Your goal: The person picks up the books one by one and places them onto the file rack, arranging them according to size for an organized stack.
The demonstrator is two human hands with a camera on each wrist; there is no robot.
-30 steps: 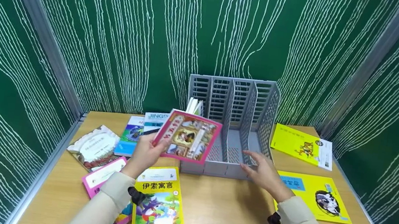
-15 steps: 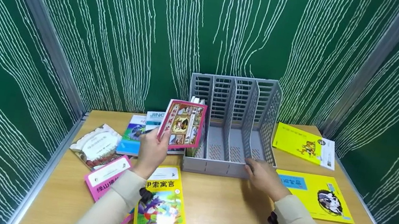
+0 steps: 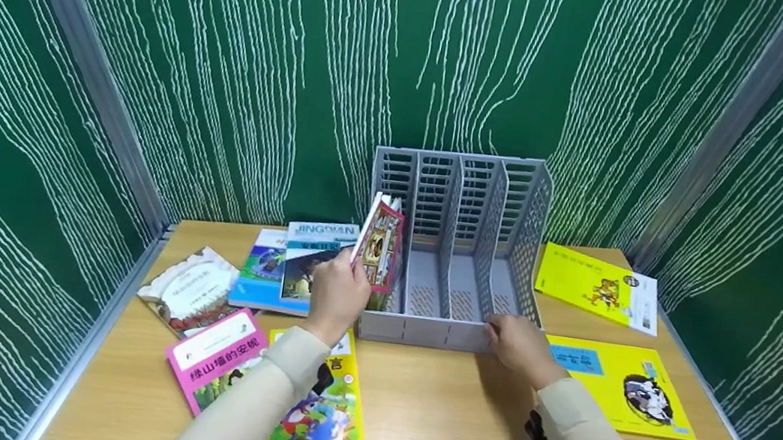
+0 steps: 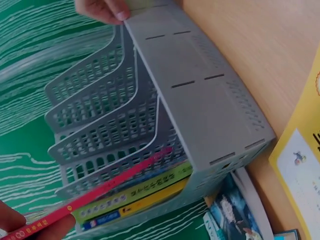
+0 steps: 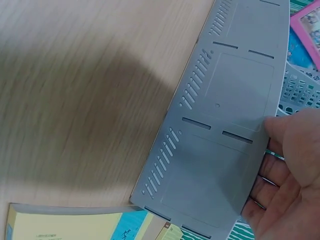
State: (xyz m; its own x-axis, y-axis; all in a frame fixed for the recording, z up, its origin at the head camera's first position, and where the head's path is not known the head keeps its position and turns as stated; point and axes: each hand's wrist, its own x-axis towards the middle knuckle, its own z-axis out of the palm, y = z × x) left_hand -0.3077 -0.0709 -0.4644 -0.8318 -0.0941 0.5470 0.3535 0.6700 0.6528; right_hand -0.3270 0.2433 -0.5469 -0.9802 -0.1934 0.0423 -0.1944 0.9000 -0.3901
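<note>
My left hand [image 3: 337, 296] grips a thin pink-bordered picture book [image 3: 380, 245] by its spine side. The book stands tilted at the leftmost compartment of a grey four-slot magazine rack [image 3: 422, 330]. In the left wrist view its red spine [image 4: 112, 185] slants into that compartment, beside a green-spined book [image 4: 135, 192] and a yellow-spined book [image 4: 155, 199] standing there. My right hand [image 3: 522, 347] holds the rack's front lip near its right end. In the right wrist view the thumb lies on the lip's outer face and the fingers [image 5: 272, 172] reach over its edge.
Left of the rack lie a JINGDIAN book [image 3: 303, 261], a blue-and-white book [image 3: 254, 289], a pale-covered book [image 3: 189, 288] and a pink book [image 3: 215, 356]. A yellow fable book [image 3: 334, 424] lies under my left forearm. Two yellow books [image 3: 591, 280] lie to the right.
My left hand has moved right, turning the picture book from facing up to nearly edge-on at the left compartment. My right hand has come down onto the rack's front lip and grips it.
</note>
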